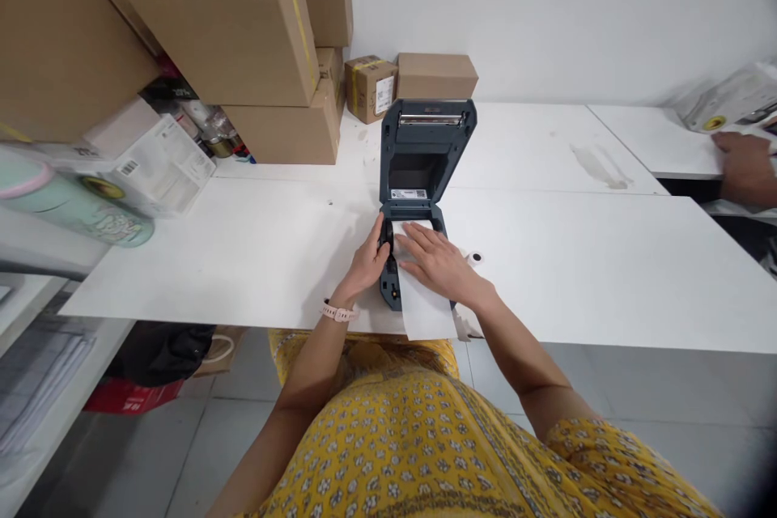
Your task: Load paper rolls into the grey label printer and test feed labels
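A dark grey label printer stands on the white table with its lid raised. My left hand grips the left side of its base, fingers along the edge and thumb reaching inward. My right hand lies with fingers stretched over the white label paper inside the base. The paper runs out toward me and hangs over the table's front edge. Just right of the printer is a small white roll with a dark core, partly behind my right hand.
Cardboard boxes are stacked at the back left, with two smaller boxes by the wall. A mint green bottle and a white carton are at the left. Another person's hand touches a white package at far right.
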`<state>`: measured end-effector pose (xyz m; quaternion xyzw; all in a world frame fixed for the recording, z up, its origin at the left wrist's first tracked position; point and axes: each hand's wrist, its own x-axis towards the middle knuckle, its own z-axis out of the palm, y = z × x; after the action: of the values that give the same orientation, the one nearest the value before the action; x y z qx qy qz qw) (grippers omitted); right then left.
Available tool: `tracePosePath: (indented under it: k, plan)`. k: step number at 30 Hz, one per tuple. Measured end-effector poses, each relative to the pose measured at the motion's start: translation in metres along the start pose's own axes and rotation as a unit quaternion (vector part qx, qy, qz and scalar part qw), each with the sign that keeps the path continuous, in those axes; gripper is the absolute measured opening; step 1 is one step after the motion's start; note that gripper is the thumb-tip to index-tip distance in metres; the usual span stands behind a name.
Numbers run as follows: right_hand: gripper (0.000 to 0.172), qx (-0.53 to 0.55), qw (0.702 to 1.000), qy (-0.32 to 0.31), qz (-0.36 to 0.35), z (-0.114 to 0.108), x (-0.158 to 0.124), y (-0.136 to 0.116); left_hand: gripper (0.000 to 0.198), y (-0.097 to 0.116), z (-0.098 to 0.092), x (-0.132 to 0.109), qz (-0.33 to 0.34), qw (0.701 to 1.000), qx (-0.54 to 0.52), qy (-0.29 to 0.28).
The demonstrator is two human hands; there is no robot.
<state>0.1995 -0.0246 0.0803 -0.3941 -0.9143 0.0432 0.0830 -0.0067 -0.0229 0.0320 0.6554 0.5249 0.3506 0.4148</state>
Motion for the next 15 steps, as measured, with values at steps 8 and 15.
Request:
tracePosePath:
  k: [8, 15]
  plan:
    - [0.056, 0.068, 0.993, 0.080, 0.054, 0.033, -0.062, -0.054, 0.072, -0.006, 0.002, 0.001, 0.017, 1.000, -0.009, 0.008]
    - [0.065, 0.080, 0.993, 0.074, 0.046, 0.041, -0.070, -0.057, 0.071, -0.007, 0.003, 0.002, 0.017, 1.000, -0.017, 0.020]
